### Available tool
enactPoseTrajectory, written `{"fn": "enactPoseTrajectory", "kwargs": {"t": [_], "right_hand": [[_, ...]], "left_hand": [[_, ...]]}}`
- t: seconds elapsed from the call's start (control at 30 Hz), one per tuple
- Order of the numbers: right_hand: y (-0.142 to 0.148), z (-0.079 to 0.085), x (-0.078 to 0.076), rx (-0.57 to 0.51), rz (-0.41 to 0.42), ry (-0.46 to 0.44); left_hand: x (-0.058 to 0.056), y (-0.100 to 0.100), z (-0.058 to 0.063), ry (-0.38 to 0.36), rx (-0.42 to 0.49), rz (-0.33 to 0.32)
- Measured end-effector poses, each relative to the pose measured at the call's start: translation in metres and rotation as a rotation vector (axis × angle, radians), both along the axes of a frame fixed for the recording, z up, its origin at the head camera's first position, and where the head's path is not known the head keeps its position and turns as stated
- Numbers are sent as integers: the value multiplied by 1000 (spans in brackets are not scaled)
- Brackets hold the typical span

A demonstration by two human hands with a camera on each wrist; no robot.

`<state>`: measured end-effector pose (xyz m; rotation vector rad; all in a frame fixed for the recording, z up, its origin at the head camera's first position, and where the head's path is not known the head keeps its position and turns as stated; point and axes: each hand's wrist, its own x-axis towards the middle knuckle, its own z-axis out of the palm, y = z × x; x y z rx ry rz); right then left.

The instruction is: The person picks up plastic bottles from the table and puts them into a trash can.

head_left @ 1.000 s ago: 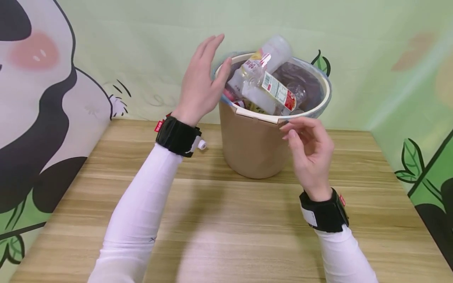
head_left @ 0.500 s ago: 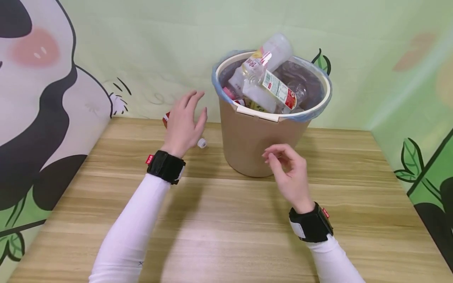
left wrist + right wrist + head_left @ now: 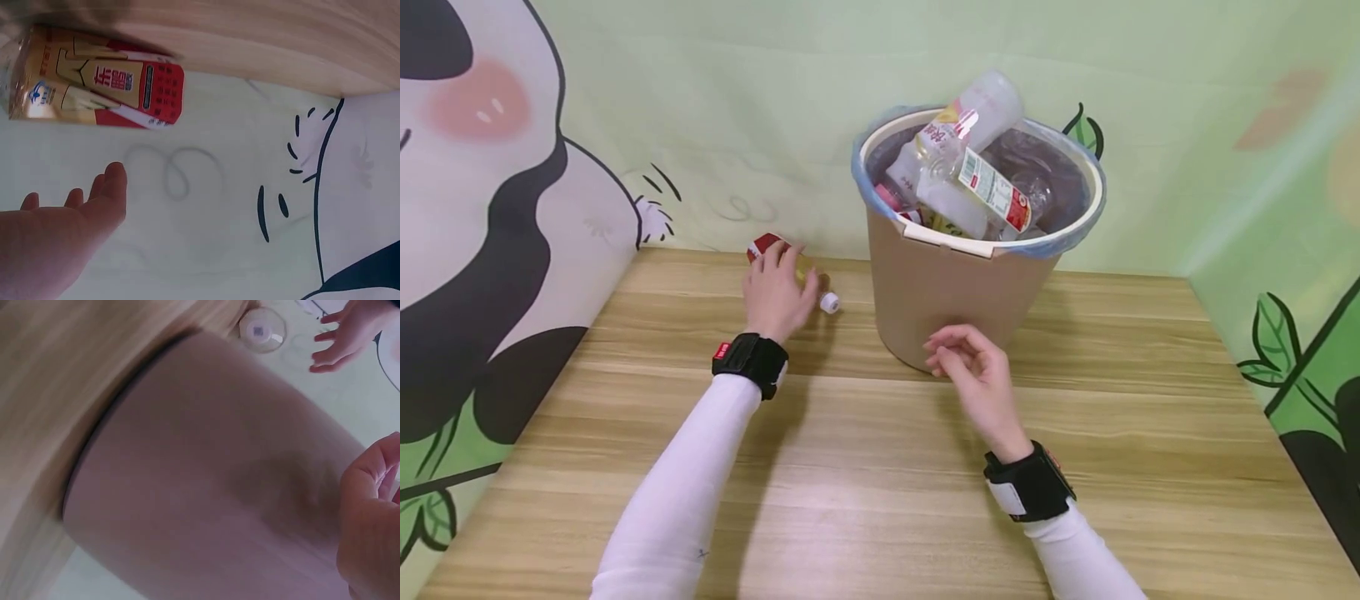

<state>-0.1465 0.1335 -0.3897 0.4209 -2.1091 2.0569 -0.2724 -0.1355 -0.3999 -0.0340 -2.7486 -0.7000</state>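
Note:
A plastic bottle [image 3: 103, 78] with a gold and red label lies on its side on the table, left of the bin, its white cap [image 3: 829, 302] pointing towards the bin. My left hand [image 3: 777, 292] hovers over it with fingers spread and slightly bent; the left wrist view shows a gap between the fingers and the bottle. In front of the brown bin [image 3: 955, 292] is my right hand [image 3: 973, 375], its fingers loosely curled around nothing. Empty plastic bottles [image 3: 973, 117] fill the bin, and one sticks up past its rim.
A blue liner [image 3: 867, 179] folds over the bin's rim. The wood-grain table [image 3: 865, 492] ends at a pale green backdrop [image 3: 715, 108] with panda and leaf drawings behind and at both sides.
My left hand has come down from beside the bin's rim to the lying bottle. The right hand has dropped from the rim and moved left. The bin's contents look the same.

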Motion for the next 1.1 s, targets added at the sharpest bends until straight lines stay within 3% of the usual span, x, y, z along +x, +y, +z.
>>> {"fn": "enactPoseTrajectory", "kwargs": {"t": [0.23, 0.6, 0.77, 1.1], "right_hand": [[-8, -2, 3, -4, 21, -43], [-4, 0, 5, 26, 35, 0], [-2, 0, 6, 39, 41, 8], [0, -1, 7, 54, 66, 21]], "left_hand": [[-14, 8, -8, -120, -39, 50], [-33, 16, -14, -267, -61, 100], [-30, 14, -18, -261, -40, 79], [-4, 7, -20, -185, -83, -93]]}}
